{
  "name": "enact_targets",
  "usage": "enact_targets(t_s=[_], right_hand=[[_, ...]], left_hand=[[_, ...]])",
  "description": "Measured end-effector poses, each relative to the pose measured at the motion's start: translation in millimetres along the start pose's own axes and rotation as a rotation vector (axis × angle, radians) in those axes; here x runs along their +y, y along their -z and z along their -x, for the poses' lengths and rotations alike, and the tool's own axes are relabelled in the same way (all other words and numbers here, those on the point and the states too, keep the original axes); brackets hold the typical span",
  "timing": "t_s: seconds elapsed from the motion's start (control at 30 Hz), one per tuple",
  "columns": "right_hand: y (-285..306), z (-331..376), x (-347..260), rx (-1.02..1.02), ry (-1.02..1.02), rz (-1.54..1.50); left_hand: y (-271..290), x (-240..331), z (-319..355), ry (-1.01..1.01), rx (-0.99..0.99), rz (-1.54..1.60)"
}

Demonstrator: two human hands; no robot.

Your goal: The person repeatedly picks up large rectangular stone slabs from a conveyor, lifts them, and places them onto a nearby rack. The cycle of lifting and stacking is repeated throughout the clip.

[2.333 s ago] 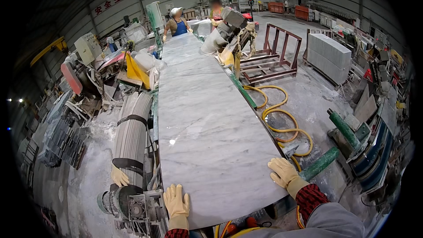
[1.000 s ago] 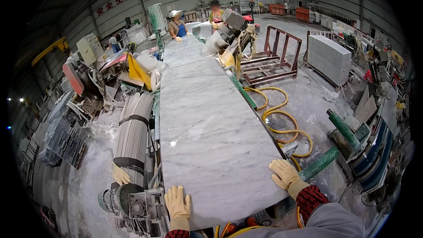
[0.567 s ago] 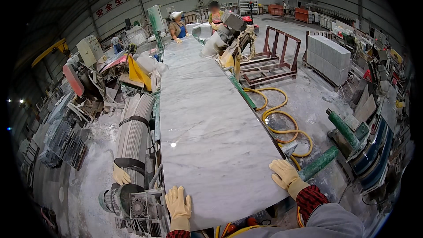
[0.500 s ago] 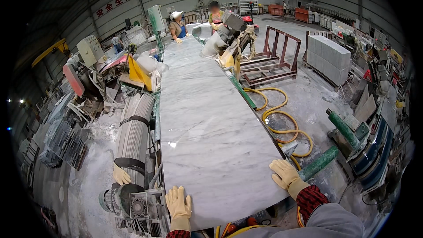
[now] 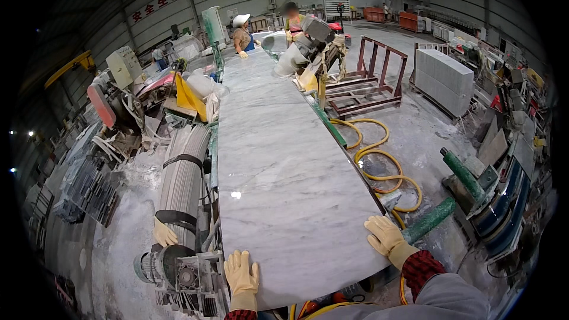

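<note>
A long polished slab of white stone with grey veins (image 5: 290,184) stretches away in front of me. At its near left corner, my left hand (image 5: 242,275) in a cream rubber glove lies flat with its fingers pointing forward. My right hand (image 5: 388,238), gloved alike, rests on the right edge near the front corner, fingers spread and pointing left. Both palms touch the stone and neither hand grips anything. Left of the slab, a loose cream glove (image 5: 165,233) hangs beside a ribbed grey cylinder (image 5: 184,181) bound with black straps.
An electric motor with gearbox (image 5: 178,269) stands beside my left hand. Past the right edge are a green roller (image 5: 430,219) and a coiled yellow hose (image 5: 388,160) on the floor. A machine head (image 5: 314,35) overhangs the far end, where two people stand.
Both hands keep their places on the slab. My view has shifted very slightly, and the far person in the white hat has turned the head a little.
</note>
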State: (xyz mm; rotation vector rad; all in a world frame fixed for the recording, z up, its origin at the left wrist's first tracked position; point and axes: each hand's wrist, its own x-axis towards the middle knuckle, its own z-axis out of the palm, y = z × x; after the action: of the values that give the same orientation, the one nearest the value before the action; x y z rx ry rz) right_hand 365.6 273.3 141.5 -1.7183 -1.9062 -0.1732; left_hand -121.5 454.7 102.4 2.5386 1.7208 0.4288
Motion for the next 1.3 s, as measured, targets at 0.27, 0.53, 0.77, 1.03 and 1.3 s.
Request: enact_targets(t_s=[0.27, 0.53, 0.77, 1.03, 1.3], right_hand=[[-15.1, -16.5, 19.0, -0.029, 0.010, 0.069], [-53.8, -56.6, 50.4, 0.064, -0.041, 0.129], [-34.4, -10.8, 31.9, 0.114, -0.080, 0.060], [29.8, 114.8, -52.8, -0.031, -0.306, 0.056], [10.0, 184.3, -145.4, 0.147, -0.892, -0.274]], left_hand=[[10.3, 9.9, 2.1, -0.008, -0.006, -0.013], [25.4, 18.1, 33.9, 0.098, -0.048, -0.079], [17.1, -12.5, 100.7, -0.031, -0.042, -0.043], [39.6, -19.4, 92.9, -0.172, -0.122, 0.184], [24.4, -34.9, 53.9, -0.323, -0.080, 0.080]])
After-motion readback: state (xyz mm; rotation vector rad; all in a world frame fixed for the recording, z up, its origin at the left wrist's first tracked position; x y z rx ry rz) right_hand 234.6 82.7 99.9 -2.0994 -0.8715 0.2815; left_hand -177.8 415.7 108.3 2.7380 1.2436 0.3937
